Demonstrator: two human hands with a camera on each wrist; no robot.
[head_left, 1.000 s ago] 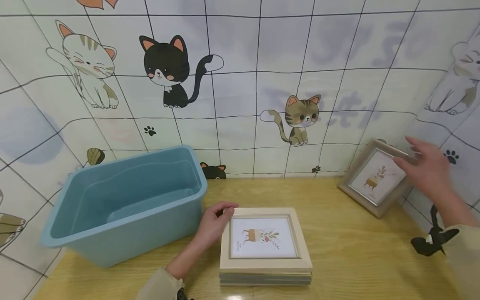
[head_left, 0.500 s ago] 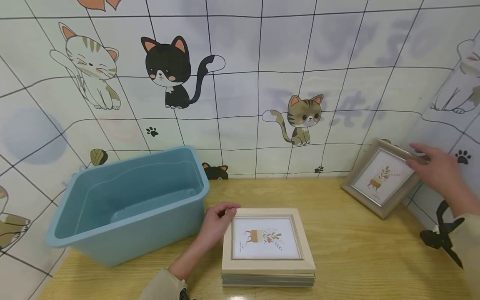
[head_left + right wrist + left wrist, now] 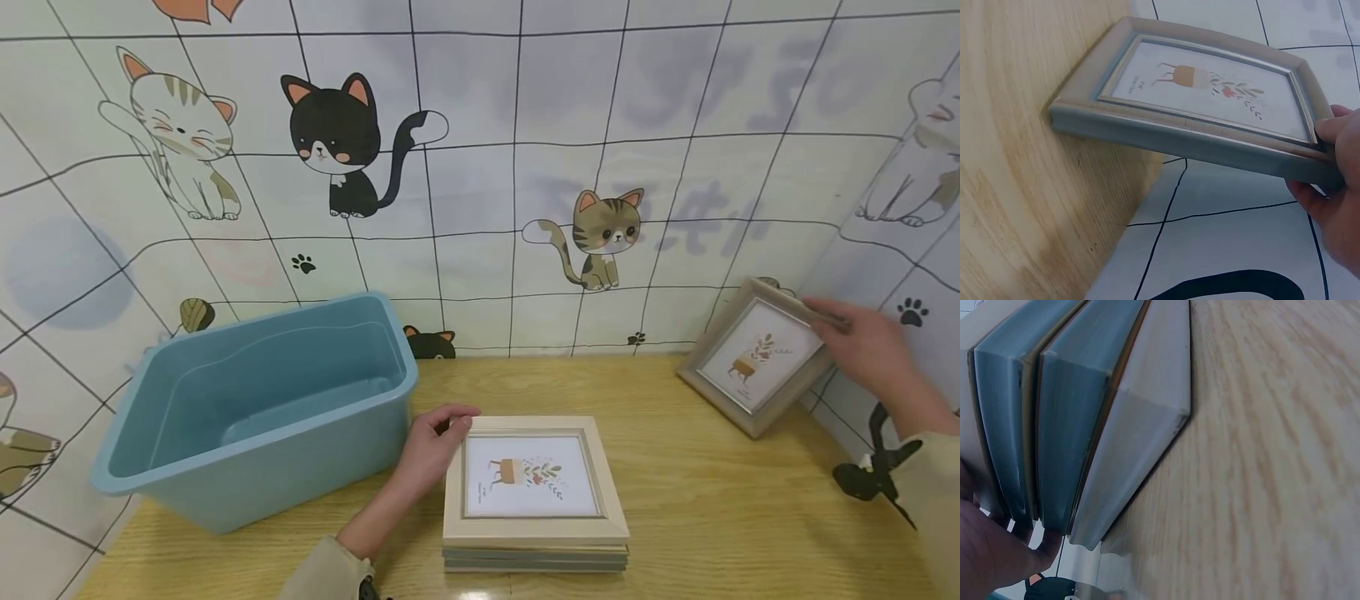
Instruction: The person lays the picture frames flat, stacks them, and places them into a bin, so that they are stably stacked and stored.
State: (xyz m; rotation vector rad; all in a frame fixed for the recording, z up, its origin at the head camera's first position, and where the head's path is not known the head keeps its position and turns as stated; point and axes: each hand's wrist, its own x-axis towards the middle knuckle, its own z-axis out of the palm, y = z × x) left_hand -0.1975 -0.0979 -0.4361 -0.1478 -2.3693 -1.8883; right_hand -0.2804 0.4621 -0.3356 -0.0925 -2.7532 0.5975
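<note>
At the right, my right hand [image 3: 866, 350] grips the upper corner of a grey-brown picture frame [image 3: 708, 358] with a plant print. The right wrist view shows the thumb over the front of this frame [image 3: 1197, 140] and fingers behind it. It stands tilted, its lower edge on the table by the wall. Near the table's front, my left hand [image 3: 431, 450] holds the far left corner of a stack of picture frames [image 3: 536, 529], the top one cream. In the left wrist view its bent fingers [image 3: 1050, 547] touch the sides of the stacked frames [image 3: 1072, 425].
A blue plastic tub [image 3: 262, 450] stands on the wooden table [image 3: 675, 500] at the left, its visible inside bare. A wall [image 3: 480, 192] covered in cat drawings closes off the back and both sides.
My right hand has come down onto the tilted frame's upper corner and closed on it. The frame has shifted only slightly. My left hand stays at the stack.
</note>
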